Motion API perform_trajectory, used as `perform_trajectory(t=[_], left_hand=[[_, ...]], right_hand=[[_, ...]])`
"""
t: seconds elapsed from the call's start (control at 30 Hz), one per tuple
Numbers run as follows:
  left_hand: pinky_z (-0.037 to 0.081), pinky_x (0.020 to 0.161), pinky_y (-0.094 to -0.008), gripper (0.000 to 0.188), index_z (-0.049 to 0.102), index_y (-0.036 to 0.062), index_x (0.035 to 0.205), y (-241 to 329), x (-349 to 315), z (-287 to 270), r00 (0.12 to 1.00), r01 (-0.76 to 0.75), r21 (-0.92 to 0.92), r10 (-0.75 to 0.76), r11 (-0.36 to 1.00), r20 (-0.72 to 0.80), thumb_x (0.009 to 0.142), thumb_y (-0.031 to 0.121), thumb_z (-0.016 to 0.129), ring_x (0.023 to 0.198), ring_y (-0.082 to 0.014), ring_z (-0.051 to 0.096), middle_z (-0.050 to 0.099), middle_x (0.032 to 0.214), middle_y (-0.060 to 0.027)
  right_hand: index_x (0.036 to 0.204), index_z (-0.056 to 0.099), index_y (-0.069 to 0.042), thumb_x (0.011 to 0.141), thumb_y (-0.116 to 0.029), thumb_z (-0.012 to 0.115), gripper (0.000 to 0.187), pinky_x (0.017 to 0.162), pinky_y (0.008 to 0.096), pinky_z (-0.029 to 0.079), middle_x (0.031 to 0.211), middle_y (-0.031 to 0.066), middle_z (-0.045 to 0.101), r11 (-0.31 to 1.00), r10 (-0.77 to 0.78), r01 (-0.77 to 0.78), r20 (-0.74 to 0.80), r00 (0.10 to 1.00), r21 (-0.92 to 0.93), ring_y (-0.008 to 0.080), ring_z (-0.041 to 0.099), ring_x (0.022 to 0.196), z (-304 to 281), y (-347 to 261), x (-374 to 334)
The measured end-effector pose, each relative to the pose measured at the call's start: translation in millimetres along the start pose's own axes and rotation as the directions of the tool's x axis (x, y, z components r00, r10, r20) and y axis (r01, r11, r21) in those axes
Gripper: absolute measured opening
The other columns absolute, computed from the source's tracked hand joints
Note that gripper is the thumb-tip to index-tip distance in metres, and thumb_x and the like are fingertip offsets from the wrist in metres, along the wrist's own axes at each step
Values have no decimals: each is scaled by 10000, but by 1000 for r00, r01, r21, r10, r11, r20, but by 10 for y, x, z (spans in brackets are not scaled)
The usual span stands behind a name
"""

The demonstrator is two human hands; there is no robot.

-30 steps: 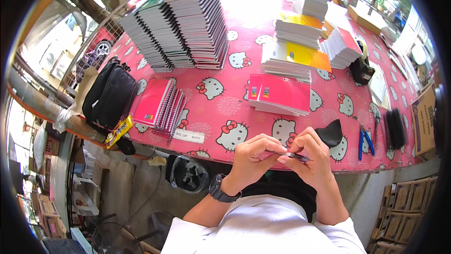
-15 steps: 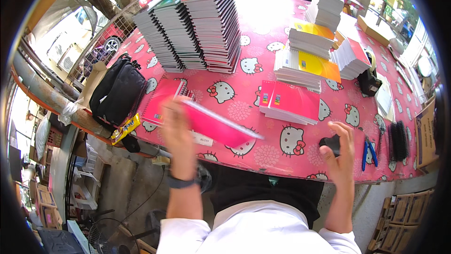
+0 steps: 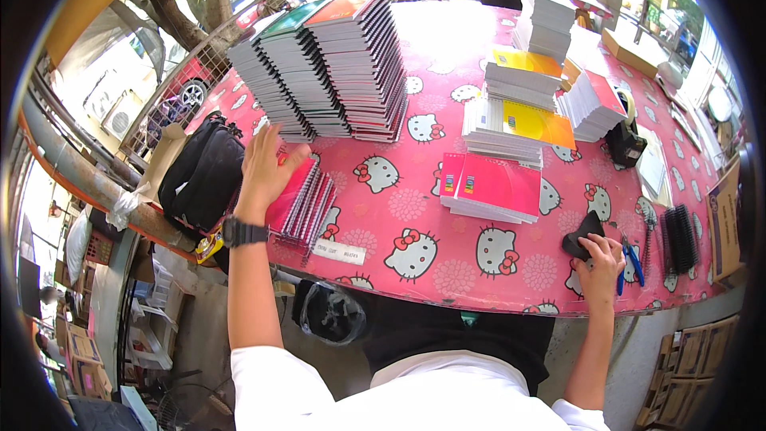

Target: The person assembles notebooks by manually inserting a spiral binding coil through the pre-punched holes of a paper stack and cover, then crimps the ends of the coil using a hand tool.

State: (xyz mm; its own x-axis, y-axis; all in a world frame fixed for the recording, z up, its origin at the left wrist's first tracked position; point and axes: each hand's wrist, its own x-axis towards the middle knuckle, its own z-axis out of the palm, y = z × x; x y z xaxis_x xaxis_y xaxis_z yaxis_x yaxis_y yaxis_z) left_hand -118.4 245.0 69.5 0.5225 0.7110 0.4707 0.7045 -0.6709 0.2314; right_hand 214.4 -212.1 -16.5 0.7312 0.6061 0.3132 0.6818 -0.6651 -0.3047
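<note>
My left hand [image 3: 270, 169] rests over a short stack of pink spiral notebooks [image 3: 309, 206] at the table's left, its fingers spread and not wrapped round any of them. At the right, the curled fingers of my right hand [image 3: 600, 265] hold the near edge of a small flat black piece [image 3: 581, 233], whose kind I cannot make out. Blue-handled pliers [image 3: 633, 262] lie right beside that hand. Between the hands sits a low pile of pink notebook covers and pages [image 3: 499, 184]. A white label strip [image 3: 339, 251] lies next to the spiral notebooks.
Tall stacks of spiral-bound notebooks [image 3: 355, 64] stand at the back left, with a black bag [image 3: 201, 180] near the left edge. Stacks with yellow covers [image 3: 535, 122], a black tape dispenser [image 3: 626, 142] and black wire coils [image 3: 678, 240] are at the right.
The pink notebook my left hand was carrying is now down at the left stack, and that hand has let go. My right hand and the black piece have shifted slightly right.
</note>
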Motion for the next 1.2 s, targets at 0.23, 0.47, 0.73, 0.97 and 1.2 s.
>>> perform_trajectory(t=[0.23,0.47,0.73,0.97,1.2], left_hand=[[377,1047,-458,1235,146,50,1486,84,-287,-131,883,306,127,-332,943,333,532,405,844,1258,-443,429,408,1366,-307],[294,1085,-495,1257,125,129,1501,280,-257,-201,853,331,302,-420,894,308,525,425,859,1359,-420,302,297,1460,-288],[395,993,-428,364,667,99,1086,1803,-391,219,809,-557,-407,584,723,-69,749,215,741,1166,-307,500,572,1237,-104],[485,914,-395,374,682,91,1009,2452,-381,787,655,-622,-563,756,543,5,673,211,792,1067,-266,563,632,1110,-56],[513,864,-362,352,678,81,985,2421,-281,895,680,-570,-584,731,578,60,669,179,799,1011,-249,595,650,1041,-50]], right_hand=[[1009,665,-121,638,-260,800,419,1044,564,241,1105,24,591,988,149,-149,-20,989,-31,254,458,1152,-62,-166,90],[1034,635,-103,687,-268,774,408,1020,550,248,1164,54,552,983,154,-175,-258,954,-60,265,436,1158,92,-109,127],[918,643,-16,738,-6,657,181,779,363,461,932,132,611,855,-219,319,-272,937,410,307,562,902,384,-451,14],[868,652,-11,739,-11,664,129,739,378,470,865,108,617,828,-179,239,-164,970,507,303,565,862,377,-415,32],[870,666,-9,752,-34,669,121,735,348,456,861,91,629,843,-172,224,-149,974,489,268,559,846,389,-405,44]])
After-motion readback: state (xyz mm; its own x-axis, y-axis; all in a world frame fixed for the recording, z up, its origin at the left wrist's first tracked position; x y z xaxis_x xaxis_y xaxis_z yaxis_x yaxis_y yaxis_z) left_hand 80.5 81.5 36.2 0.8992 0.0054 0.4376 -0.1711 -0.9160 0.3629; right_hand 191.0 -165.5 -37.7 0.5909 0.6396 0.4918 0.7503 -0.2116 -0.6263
